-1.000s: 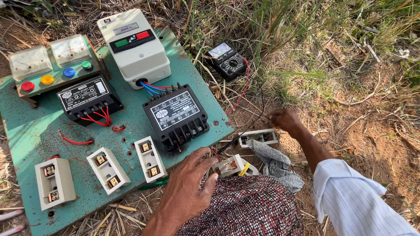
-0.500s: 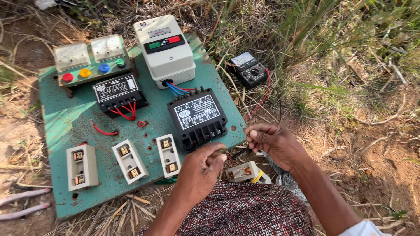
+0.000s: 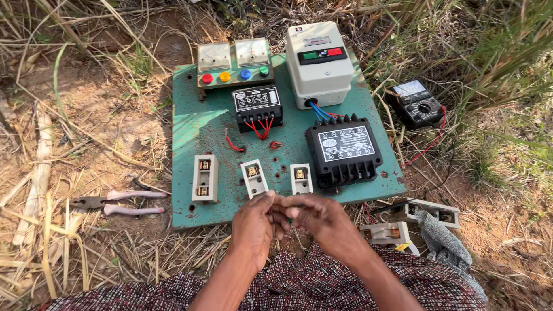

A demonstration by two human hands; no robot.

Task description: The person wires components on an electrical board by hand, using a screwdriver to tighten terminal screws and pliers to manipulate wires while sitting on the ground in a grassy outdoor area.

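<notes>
Both hands meeting at the green board's (image 3: 196, 132) near edge: left hand (image 3: 253, 226) and right hand (image 3: 320, 219) are pinching a small, mostly hidden piece between fingertips, just below the white fuse holders (image 3: 254, 178). Seemingly working it; next calls for steady grip.

The setting is outdoors, on bare reddish-brown soil (image 3: 103, 124) strewn with dry straw (image 3: 52, 242) and brittle stalks. Tall dry grass (image 3: 144, 11) lines the upper edge, and greener blades (image 3: 507, 63) lean in from the upper right. Strong sunlight falls from above and casts short, sharp shadows across the ground. A pair of pliers with pale pink handles (image 3: 118, 203) lies on the soil at the left, among the straw. At the right, a black analogue multimeter (image 3: 416, 103) rests in the grass, its red lead (image 3: 433, 141) trailing over the dirt. A crumpled grey cloth (image 3: 446, 245) lies on the ground at the lower right.
</notes>
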